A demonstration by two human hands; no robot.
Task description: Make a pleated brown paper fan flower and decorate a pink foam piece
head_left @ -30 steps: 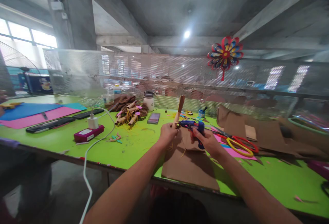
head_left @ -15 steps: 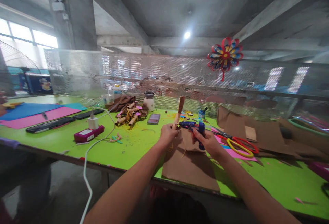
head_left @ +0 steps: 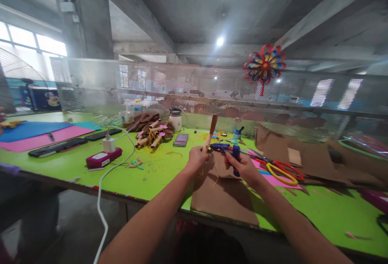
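As nothing's shifting vs. before, I'm judging work steady: L grip (head_left: 198,158)'s clasping brown piece (head_left: 211,132), R grip (head_left: 238,163) glue gun (head_left: 221,147).

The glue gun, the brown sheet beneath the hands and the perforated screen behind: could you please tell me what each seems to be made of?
The glue gun looks like hard plastic, smooth and mainly blue. The brown sheet is probably cardboard or stiff paper: flat, matte and plain. The perforated screen seems metal, given its grey sheen and regular holes, though plastic can't be ruled out.
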